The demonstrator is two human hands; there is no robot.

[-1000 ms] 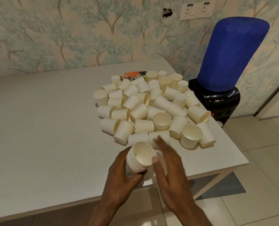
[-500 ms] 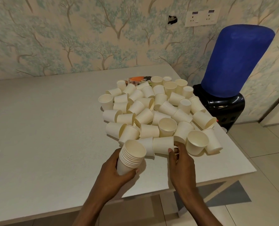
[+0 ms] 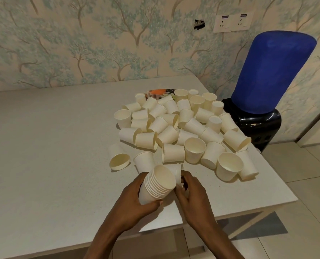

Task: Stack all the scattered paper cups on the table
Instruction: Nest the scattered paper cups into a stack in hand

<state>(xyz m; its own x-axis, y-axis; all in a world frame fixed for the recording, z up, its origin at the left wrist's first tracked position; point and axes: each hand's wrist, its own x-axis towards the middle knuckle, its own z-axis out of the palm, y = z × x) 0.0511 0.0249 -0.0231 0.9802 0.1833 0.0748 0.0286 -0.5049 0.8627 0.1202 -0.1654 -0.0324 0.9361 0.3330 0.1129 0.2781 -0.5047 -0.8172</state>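
My left hand [image 3: 132, 200] grips a stack of several nested cream paper cups [image 3: 158, 182], tilted with the open mouth facing up and to the right. My right hand [image 3: 192, 195] holds a single paper cup [image 3: 177, 171] on its side, its rim right against the stack's mouth. A heap of several loose cups [image 3: 181, 128] lies on the white table [image 3: 52, 165] just beyond my hands, some upright, most tipped over. One cup [image 3: 118, 158] lies apart at the heap's left.
A water dispenser with a blue-covered bottle [image 3: 273, 71] stands off the table's right edge. A patterned plate [image 3: 160, 91] peeks out behind the heap. The table's front edge [image 3: 230, 208] runs close under my hands, with tiled floor below.
My right hand took a lying cup from the heap's front and brought it back to the stack's mouth. A cup rolled out to the heap's left.
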